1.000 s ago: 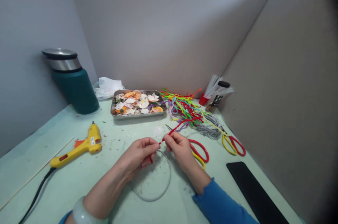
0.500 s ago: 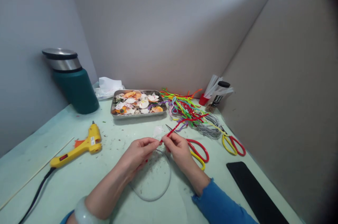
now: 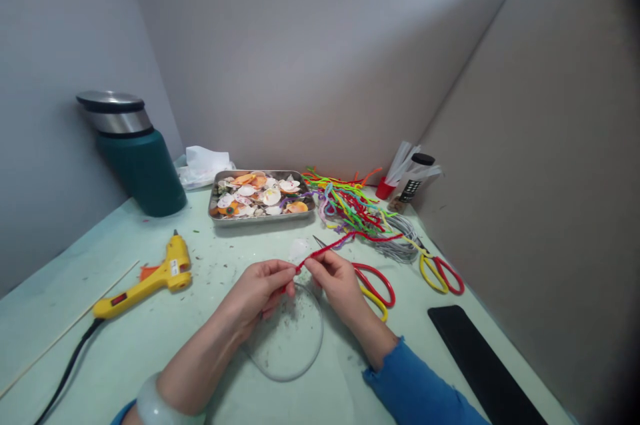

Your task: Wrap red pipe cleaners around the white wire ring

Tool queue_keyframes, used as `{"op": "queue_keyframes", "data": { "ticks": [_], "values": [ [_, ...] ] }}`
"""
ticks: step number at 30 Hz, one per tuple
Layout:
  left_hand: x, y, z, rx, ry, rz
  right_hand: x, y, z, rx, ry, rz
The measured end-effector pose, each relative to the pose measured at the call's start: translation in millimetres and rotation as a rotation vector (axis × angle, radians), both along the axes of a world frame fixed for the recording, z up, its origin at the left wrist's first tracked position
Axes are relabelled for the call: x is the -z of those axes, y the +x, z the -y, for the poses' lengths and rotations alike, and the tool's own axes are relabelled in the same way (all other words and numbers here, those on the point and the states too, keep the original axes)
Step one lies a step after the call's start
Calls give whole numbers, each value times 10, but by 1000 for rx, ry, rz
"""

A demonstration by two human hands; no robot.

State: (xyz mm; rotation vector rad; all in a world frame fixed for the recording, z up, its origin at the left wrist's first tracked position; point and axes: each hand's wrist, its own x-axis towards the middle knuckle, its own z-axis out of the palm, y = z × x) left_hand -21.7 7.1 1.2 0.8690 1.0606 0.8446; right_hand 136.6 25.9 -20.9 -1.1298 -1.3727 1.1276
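A red fuzzy cord point(image 3: 361, 235) runs from between my fingertips up to the right, its far end over the grey wire coil. My left hand point(image 3: 260, 291) pinches the cord near its lower end, where a bit of red shows below the fingers. Close beside it, my right hand point(image 3: 336, 278) pinches the same cord between thumb and forefinger. Under my hands a grey ring point(image 3: 321, 338) lies on the table, partly hidden by my left hand. Scissors with red and yellow handles point(image 3: 393, 291) lie partly behind my right hand.
A yellow glue gun point(image 3: 145, 288) and thin stick point(image 3: 60, 338) lie left, near a teal bottle point(image 3: 145, 171). Behind are a shell tray point(image 3: 263, 220) and colourful cords point(image 3: 345, 201). At right are a jar point(image 3: 407, 191), more scissors point(image 3: 450, 276) and a black strip point(image 3: 480, 358).
Both hands have shifted slightly left with the red cord. The cord's far end now reaches further right and lies lower, over the grey wire.
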Motion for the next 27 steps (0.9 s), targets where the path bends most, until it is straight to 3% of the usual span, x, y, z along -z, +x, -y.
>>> {"op": "queue_keyframes", "data": {
  "ticks": [7, 14, 21, 27],
  "values": [
    [-7, 28, 19, 30, -10, -17, 17, -41, 31, -23, -40, -31],
    [39, 11, -4, -59, -16, 46, 59, -5, -18, 109, -15, 9],
    [41, 19, 5, 21, 47, -76, 69, -23, -11, 146, 35, 18],
    [37, 27, 25, 109, 101, -98, 22, 7, 13, 64, -22, -45]
  ]
}}
